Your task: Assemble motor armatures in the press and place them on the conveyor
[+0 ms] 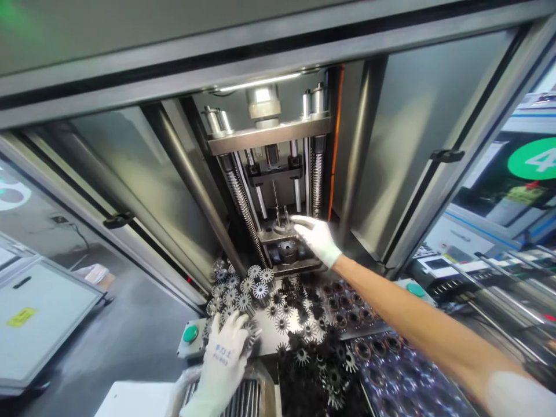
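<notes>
My left hand (226, 353), in a white glove, is at the front edge of a cluster of slotted metal cores (230, 296). Its fingers curl around a slotted metal core (252, 335), partly hidden by the hand. My right hand (319, 237), also gloved, reaches into the press beside the lower fixture (280, 229), which has upright pins. Its fingers stretch out to the left with a gap between them, and nothing shows in them. Below that fixture sits a dark round part (286, 249) in the press base.
Black star-shaped pieces (299, 347) lie heaped in the middle. Trays of copper-ringed parts (391, 370) stand at right, metal shafts (247, 397) in a bin at front. Green buttons (190, 333) flank the opening. Steel columns (186, 174) bound the press. Another person's hand (93, 273) shows far left.
</notes>
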Motion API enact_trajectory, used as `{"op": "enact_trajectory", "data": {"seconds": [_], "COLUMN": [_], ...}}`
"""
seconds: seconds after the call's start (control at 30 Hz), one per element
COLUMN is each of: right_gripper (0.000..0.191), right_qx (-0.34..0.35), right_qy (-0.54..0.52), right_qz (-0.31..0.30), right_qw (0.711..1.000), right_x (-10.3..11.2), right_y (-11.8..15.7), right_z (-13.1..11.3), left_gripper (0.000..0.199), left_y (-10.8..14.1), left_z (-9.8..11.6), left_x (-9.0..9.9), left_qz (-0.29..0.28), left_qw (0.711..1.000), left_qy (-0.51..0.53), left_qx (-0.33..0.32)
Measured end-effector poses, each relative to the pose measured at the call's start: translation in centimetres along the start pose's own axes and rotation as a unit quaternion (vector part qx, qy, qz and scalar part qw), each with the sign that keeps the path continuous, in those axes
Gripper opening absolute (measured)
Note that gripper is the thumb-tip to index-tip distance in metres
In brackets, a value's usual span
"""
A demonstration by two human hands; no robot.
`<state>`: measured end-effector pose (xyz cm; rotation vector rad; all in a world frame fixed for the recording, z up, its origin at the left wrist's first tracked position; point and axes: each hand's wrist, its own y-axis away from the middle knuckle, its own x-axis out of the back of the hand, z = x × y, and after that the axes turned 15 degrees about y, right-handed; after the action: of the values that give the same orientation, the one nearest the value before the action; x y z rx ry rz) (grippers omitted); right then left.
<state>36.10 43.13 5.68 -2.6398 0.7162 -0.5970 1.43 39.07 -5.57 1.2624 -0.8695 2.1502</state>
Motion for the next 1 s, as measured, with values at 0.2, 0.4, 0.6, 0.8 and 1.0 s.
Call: {"op": "enact_trajectory", "data": {"seconds": [0.2, 0.4, 0.6, 0.8, 1.0], "right_gripper": [0.037, 0.035, 0.044, 0.043, 0.032], "right_qx": [-0.106, -0.166, -0.069, 0.200, 0.389], "right_qy": [0.187, 0.250, 0.324, 0.417, 0.431], "right_qz": [-0.015, -0.098, -0.132, -0.389, -0.449], "right_qw": [0.976, 0.949, 0.934, 0.797, 0.679], "right_x": [-3.8, -4.8, -2.7, -3.4, -7.2], "right_y": [-5.8, -7.4, 0.3, 15.6, 18.7], "right_z": [2.7, 6.2, 5.6, 5.9, 7.7], "left_gripper": [0.016, 0.016, 0.033, 0.017, 0.030], "left_y": [-2.8, -9.6, -20.9, -29.1, -32.2], "left_z": [1.8, 4.4, 5.8, 6.8, 8.1], "left_x": [2.5, 4.3, 3.3, 2.7, 2.7], "left_qz": [0.067, 0.091, 0.123, 0.031, -0.011], "left_qw": [0.979, 0.972, 0.963, 0.993, 0.999], "left_qy": [0.170, 0.199, 0.239, 0.108, 0.029], "left_qx": [0.096, 0.083, 0.002, -0.034, 0.023]}}
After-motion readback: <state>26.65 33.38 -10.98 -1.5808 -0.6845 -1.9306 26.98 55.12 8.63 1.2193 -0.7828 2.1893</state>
